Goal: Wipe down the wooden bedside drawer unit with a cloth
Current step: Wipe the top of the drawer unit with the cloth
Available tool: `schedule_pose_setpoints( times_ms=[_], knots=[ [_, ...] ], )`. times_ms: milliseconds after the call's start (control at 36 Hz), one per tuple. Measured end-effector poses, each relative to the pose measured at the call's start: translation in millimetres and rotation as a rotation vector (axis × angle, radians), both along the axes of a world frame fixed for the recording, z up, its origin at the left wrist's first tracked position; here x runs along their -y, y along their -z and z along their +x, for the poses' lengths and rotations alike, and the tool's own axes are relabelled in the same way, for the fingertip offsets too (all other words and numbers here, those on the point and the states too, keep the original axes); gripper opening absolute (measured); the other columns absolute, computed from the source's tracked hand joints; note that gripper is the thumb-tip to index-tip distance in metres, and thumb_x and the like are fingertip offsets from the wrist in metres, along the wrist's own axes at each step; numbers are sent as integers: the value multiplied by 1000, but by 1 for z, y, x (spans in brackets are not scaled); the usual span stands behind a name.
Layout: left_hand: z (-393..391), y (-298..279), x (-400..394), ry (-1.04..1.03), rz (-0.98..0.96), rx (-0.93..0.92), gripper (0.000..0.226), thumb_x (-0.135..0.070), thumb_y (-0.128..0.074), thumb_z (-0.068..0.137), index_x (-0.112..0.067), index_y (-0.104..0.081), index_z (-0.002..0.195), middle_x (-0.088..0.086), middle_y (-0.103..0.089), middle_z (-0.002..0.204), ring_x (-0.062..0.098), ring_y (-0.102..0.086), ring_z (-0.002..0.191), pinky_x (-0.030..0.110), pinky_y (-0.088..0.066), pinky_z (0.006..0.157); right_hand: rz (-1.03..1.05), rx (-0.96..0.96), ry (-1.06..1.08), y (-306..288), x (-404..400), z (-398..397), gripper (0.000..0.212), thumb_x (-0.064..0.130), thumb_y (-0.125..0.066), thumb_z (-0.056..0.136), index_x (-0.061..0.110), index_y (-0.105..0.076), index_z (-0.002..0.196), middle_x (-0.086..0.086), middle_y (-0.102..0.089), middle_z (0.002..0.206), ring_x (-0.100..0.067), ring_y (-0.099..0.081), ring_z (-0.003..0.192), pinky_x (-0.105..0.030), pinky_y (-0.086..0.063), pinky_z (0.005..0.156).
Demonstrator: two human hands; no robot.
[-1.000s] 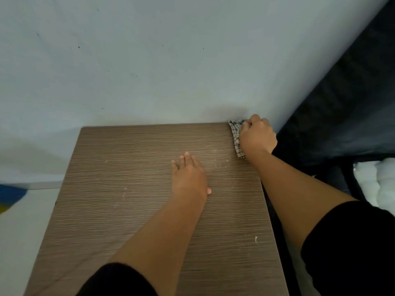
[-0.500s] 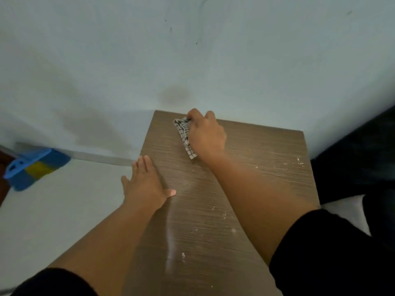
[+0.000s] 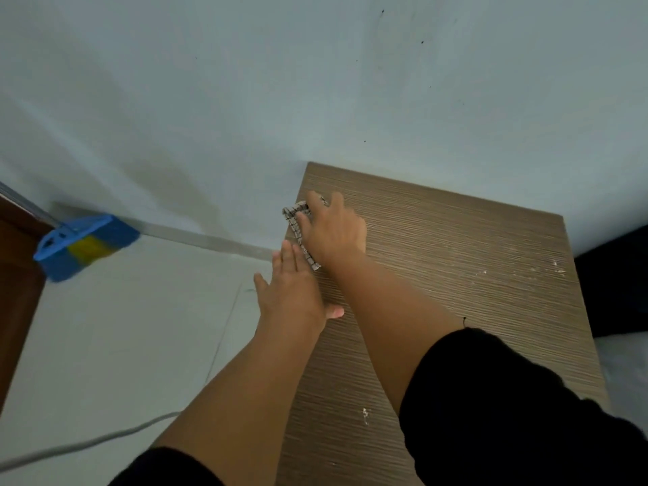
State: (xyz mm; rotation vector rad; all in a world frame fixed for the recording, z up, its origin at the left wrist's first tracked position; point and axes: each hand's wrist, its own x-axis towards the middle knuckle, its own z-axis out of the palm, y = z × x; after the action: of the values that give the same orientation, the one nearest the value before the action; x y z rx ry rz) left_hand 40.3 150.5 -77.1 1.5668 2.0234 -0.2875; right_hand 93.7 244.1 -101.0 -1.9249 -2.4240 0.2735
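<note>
The wooden bedside drawer unit [image 3: 456, 275] shows only its brown grained top, pushed against the pale wall. White crumbs and dust specks lie on its right side and near its front. My right hand [image 3: 333, 229] presses a small checked cloth [image 3: 298, 226] onto the top at the far left edge. My left hand [image 3: 291, 292] lies flat with fingers spread at the left edge, just in front of the cloth, holding nothing. Its thumb rests on the wood.
A blue and yellow brush head [image 3: 84, 245] leans on the floor by the wall at the left. A brown wooden door edge [image 3: 14, 292] stands at the far left. A grey cable [image 3: 87, 443] runs across the tiled floor. Dark bedding [image 3: 613, 285] borders the unit's right side.
My right hand has swept the cloth from the far right corner across to the far left edge. My left hand slid left to the unit's edge. My view turned left.
</note>
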Motion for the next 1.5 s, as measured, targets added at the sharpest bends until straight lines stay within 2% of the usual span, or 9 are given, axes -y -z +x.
schedule_pose_setpoints(
  times_ms=[167, 361, 472, 722, 806, 1056, 1167, 1306, 1500],
  knots=[
    [2, 0, 0, -5, -10, -21, 115, -56, -63, 80, -8, 14, 151, 6, 19, 159, 19, 12, 148, 49, -5, 118, 39, 53, -15, 1, -1, 9, 27, 37, -30, 103, 23, -41, 123, -10, -49, 116, -33, -59, 88, -31, -35, 51],
    [6, -5, -7, -12, -67, -71, 118, -54, -66, 79, -4, 13, 150, 9, 16, 159, 23, 9, 148, 49, -5, 118, 29, 44, 87, 3, -1, 60, 23, 26, -36, 102, 23, -42, 123, -10, -52, 111, -33, -58, 84, -32, -38, 54],
    [17, -8, -7, 21, 1, -113, 113, -53, -65, 80, -5, 9, 151, 10, 11, 160, 25, 7, 148, 49, -7, 118, 21, 33, 141, 3, 1, 96, 24, 25, -32, 102, 22, -41, 124, -11, -52, 112, -34, -58, 86, -33, -38, 56],
    [104, -13, -11, 173, 26, -12, 101, -50, -55, 89, -8, 12, 151, 6, 17, 159, 22, 15, 147, 46, 2, 119, 2, 77, 335, 0, 6, 195, 23, 28, -29, 103, 22, -39, 122, -12, -50, 108, -34, -58, 84, -33, -42, 57],
    [137, -12, -11, 264, 37, 0, 94, -48, -51, 92, -9, 12, 151, 5, 18, 159, 22, 15, 147, 45, -1, 120, -4, 97, 403, 0, 9, 232, 22, 28, -28, 103, 22, -39, 121, -12, -50, 110, -34, -58, 84, -32, -37, 55],
    [223, -8, -3, 469, -29, -38, 84, -42, -44, 98, -9, 12, 151, 5, 18, 159, 23, 14, 147, 44, 0, 120, -25, 126, 586, 0, 25, 331, 21, 26, -31, 102, 20, -41, 120, -12, -50, 116, -37, -58, 92, -34, -37, 60],
    [224, -8, -3, 471, -66, -92, 84, -38, -45, 98, -5, 11, 150, 10, 16, 159, 25, 9, 148, 44, -4, 120, -48, 55, 681, 4, 29, 334, 26, 27, -30, 102, 19, -39, 125, -13, -50, 120, -37, -56, 98, -36, -37, 65],
    [234, -9, -3, 482, -94, -122, 85, -35, -46, 98, -2, 14, 149, 14, 18, 158, 29, 10, 148, 45, -4, 118, -92, 69, 769, 4, 31, 351, 27, 26, -25, 103, 13, -42, 121, -13, -54, 114, -31, -58, 94, -35, -36, 60],
    [230, -7, -6, 475, -101, -67, 75, -25, -39, 101, -5, 14, 150, 10, 19, 158, 26, 12, 148, 48, -1, 118, 61, -1, 761, -14, 36, 343, 35, 32, -27, 103, 9, -47, 122, -15, -56, 118, -35, -59, 98, -34, -35, 64]
  ],
)
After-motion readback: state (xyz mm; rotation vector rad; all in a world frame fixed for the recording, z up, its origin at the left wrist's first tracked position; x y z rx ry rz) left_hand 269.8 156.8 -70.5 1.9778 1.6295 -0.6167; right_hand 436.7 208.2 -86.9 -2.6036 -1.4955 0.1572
